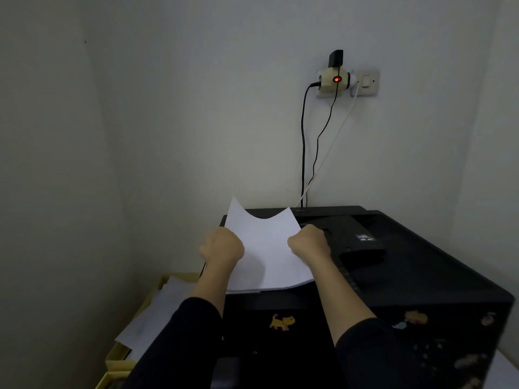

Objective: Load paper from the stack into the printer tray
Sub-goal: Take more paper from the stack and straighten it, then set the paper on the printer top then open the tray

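A thin bundle of white paper [265, 249] is held over the left part of the black printer [407, 276]. My left hand [222, 245] grips its left edge and my right hand [310, 242] grips its right edge. The sheets sag in the middle, and their far corners curl upward. The near edge of the paper rests on the printer's top. More loose white paper [160, 313] lies in a yellow box to the printer's lower left. The printer's rear tray slot [317, 219] is a dark recess just beyond my right hand.
A wall socket with an adapter and a glowing red light [335, 79] sits above the printer; black and white cables [304, 153] hang down behind it. Walls close in at left and back. Cartoon stickers [282, 322] mark the printer's front.
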`<state>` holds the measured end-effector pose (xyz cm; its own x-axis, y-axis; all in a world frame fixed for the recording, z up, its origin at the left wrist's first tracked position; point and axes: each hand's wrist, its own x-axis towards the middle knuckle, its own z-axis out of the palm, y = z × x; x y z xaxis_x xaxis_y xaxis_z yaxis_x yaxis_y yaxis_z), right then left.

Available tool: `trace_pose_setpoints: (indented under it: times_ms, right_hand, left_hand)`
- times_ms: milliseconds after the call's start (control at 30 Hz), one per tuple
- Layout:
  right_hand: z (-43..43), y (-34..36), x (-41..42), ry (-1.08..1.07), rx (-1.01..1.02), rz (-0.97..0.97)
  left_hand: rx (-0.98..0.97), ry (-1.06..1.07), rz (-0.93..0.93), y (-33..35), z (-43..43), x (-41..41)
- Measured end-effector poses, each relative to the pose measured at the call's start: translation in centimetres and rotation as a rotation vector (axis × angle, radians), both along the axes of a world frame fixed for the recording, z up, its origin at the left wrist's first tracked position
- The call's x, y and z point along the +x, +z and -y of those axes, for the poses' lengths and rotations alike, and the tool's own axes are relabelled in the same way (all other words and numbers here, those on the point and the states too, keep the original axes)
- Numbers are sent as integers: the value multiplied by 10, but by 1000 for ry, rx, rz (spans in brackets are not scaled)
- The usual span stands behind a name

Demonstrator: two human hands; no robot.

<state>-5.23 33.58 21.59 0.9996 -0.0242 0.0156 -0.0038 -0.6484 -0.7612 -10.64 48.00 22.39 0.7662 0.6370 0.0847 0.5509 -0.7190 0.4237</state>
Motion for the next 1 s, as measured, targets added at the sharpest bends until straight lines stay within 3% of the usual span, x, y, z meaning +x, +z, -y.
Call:
trace_pose_setpoints:
  times_ms: [133, 300, 533, 700, 833, 1000]
  right_hand:
    - [0, 2, -5, -47, -259, 82]
    - [2, 0, -8, -43, -320, 94]
    - [11, -7, -27, 63, -319, 343]
    - [29, -19, -45, 55, -297, 433]
    - [49, -38, -67, -25, -186, 556]
    - [75, -82, -100, -245, -107, 905]
  left_hand:
    - [101, 33, -73, -4, 1, 4]
    - [172, 53, -109, -10, 1, 5]
    - [279, -129, 347, -12, 30, -6]
    - [290, -287, 512, -21, 65, -24]
    - [232, -371, 595, -41, 97, -44]
    - [262, -452, 782, -91, 138, -81]
